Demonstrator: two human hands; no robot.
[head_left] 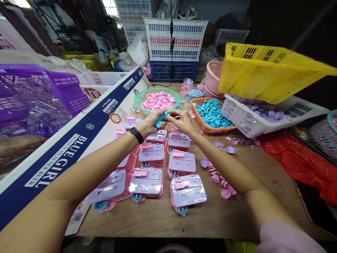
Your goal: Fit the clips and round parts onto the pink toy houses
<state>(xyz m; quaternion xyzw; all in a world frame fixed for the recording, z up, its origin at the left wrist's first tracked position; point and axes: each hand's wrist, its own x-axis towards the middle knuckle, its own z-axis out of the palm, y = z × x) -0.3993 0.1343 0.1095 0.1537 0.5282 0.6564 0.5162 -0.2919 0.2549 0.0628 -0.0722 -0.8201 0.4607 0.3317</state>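
Several blue plastic pieces (160, 121) lie in my left hand (152, 123), whose fingers curl round them. My right hand (182, 121) meets it from the right, thumb and fingertips pinching a blue piece at the left fingers. Both hands are above the far end of rows of small lilac-lidded boxes (189, 191). Each nearby box has a pink base, a pink piece (182, 184) on the lid and a blue clip (182, 211) at its front edge. Just behind my hands stands a green round basket (137, 102) of pink pieces.
An orange basket (207, 128) of blue pieces sits right of my hands, beside a white basket (237, 121) with a yellow crate (263, 79) above. Loose lilac cups (231, 150) and pink discs (225, 194) lie right. A beer carton panel (86, 140) borders the left; another person's hand (21, 147) shows beyond.
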